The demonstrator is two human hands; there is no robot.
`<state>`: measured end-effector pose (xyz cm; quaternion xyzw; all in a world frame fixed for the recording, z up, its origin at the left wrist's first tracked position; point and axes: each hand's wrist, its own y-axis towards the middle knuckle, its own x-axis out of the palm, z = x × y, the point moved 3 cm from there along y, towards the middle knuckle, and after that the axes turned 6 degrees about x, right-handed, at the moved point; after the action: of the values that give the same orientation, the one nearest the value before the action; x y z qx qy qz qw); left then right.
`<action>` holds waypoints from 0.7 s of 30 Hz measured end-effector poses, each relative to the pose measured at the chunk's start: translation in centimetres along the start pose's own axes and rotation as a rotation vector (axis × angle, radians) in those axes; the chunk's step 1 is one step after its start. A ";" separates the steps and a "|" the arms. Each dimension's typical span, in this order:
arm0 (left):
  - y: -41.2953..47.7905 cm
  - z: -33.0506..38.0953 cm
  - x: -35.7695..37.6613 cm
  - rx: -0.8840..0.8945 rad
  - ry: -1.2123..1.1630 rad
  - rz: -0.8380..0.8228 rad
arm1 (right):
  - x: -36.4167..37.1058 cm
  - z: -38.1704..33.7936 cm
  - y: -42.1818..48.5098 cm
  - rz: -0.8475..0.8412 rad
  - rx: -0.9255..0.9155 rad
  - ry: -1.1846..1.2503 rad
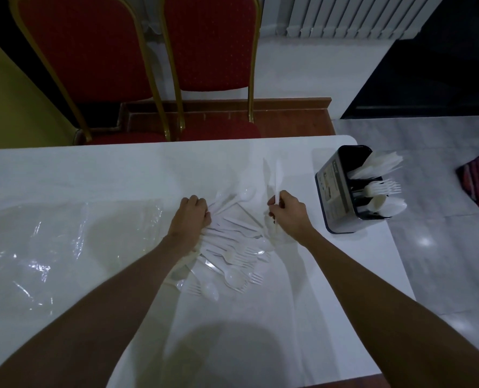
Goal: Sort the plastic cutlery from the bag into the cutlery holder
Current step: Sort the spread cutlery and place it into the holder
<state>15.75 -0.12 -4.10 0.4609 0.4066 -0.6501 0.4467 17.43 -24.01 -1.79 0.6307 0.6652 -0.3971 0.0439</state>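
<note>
Cutlery holder (330,191) partly filled; a knife (277,176) is pinched by the right hand (288,215), the unsorted pile (232,256) gripped by the left hand (194,215).

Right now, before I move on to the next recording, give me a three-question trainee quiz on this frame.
1. True or false: the right hand holds a white plastic knife.
2. On which side of the cutlery pile does the cutlery holder stand? A) the person's left B) the person's right C) between the pile and the person
3. Fill in: the clear plastic bag lies on the table to the ___ of the left hand.

Key: 1 true; 2 B; 3 left.
</note>
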 end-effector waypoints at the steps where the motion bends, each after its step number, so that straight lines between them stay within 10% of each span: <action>1: -0.2 0.0 -0.1 -0.020 -0.112 0.046 | 0.1 -0.2 -0.1 -0.028 0.035 0.063; 10: 0.0 4.0 -1.0 -0.403 -1.205 0.013 | 2.2 -2.1 -0.5 -0.176 0.169 0.353; 21: 0.4 3.4 -0.9 -0.386 -1.051 0.073 | 2.1 -1.5 0.4 -0.120 0.194 0.432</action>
<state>15.51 -3.26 -2.45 -0.0013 0.2246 -0.6904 0.6877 18.00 -21.51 -2.08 0.6618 0.6540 -0.3169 -0.1840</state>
